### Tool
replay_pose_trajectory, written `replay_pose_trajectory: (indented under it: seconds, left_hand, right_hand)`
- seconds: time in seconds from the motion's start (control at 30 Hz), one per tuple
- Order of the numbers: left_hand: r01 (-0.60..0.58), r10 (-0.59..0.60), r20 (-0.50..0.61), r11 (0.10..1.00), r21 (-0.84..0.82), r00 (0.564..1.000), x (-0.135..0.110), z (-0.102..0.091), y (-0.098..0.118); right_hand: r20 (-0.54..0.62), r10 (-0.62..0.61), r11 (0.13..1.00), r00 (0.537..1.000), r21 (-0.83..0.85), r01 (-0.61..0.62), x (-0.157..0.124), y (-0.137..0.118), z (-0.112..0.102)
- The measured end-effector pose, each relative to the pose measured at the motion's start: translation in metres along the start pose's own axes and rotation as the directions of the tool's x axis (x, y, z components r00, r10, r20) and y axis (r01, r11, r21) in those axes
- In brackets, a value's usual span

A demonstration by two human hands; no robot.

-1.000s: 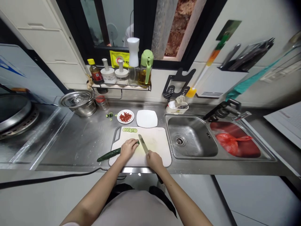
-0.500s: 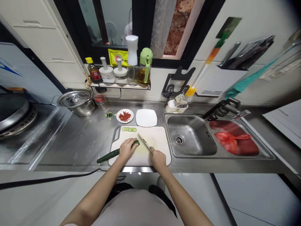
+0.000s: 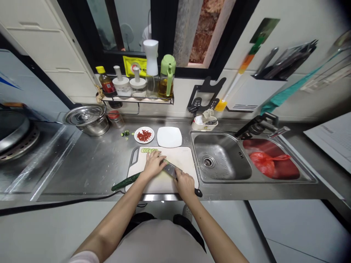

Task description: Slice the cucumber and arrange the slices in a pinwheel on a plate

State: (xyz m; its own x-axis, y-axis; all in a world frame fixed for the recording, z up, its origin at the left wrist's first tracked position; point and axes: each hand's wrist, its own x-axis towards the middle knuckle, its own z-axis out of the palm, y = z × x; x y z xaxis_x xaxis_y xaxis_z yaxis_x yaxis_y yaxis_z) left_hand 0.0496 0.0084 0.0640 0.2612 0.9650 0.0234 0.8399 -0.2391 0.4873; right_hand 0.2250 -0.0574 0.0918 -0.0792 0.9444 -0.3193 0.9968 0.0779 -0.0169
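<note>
My right hand (image 3: pixel 185 184) grips a kitchen knife (image 3: pixel 170 169) by its black handle, the blade turned broadside up above the white cutting board (image 3: pixel 186 160). At the blade's far end, my left hand (image 3: pixel 153 165) pinches what looks like a thin green cucumber slice (image 3: pixel 166 161), its fingers partly hiding it. A dark green cucumber (image 3: pixel 126 182) lies across the board's left edge, its right end hidden under my left wrist. Several pale cucumber slices (image 3: pixel 148 150) overlap in a row along the board's top edge, beside my left fingertips.
Behind the board sit a plate of chopped red pieces (image 3: pixel 144 135) and a white square plate (image 3: pixel 169 137). Dark green trimmings (image 3: pixel 125 133) lie further left, near a lidded steel pot (image 3: pixel 89 120). The sink (image 3: pixel 223 157) is right, with a red plastic bag (image 3: pixel 264 163) in its second basin.
My left hand has left the cucumber and moved up and right to the knife's blade. The knife has rolled from edge-on to showing its broad side.
</note>
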Motion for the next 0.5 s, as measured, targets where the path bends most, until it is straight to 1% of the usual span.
replay_pose_trajectory:
  seconds: [0.13, 0.23, 0.37, 0.5]
  left_hand:
    - [-0.006, 0.002, 0.120, 1.000, 0.028, 0.993, 0.008, -0.004, 0.007]
    - [-0.001, 0.005, 0.161, 1.000, -0.023, 0.987, 0.012, -0.006, 0.013]
    - [0.012, 0.004, 0.165, 0.995, -0.096, 0.986, 0.013, -0.004, 0.023]
    - [0.012, 0.002, 0.125, 0.994, -0.111, 0.992, 0.014, -0.001, 0.026]
  right_hand:
    - [0.003, 0.003, 1.000, 1.000, -0.011, -0.003, -0.003, 0.003, 0.002]
    - [-0.009, -0.004, 1.000, 1.000, -0.014, 0.003, -0.006, 0.007, 0.004]
    - [-0.025, 0.010, 1.000, 1.000, -0.018, -0.010, -0.008, 0.013, 0.008]
    - [-0.033, 0.043, 0.999, 0.999, -0.018, -0.044, -0.006, 0.018, 0.010]
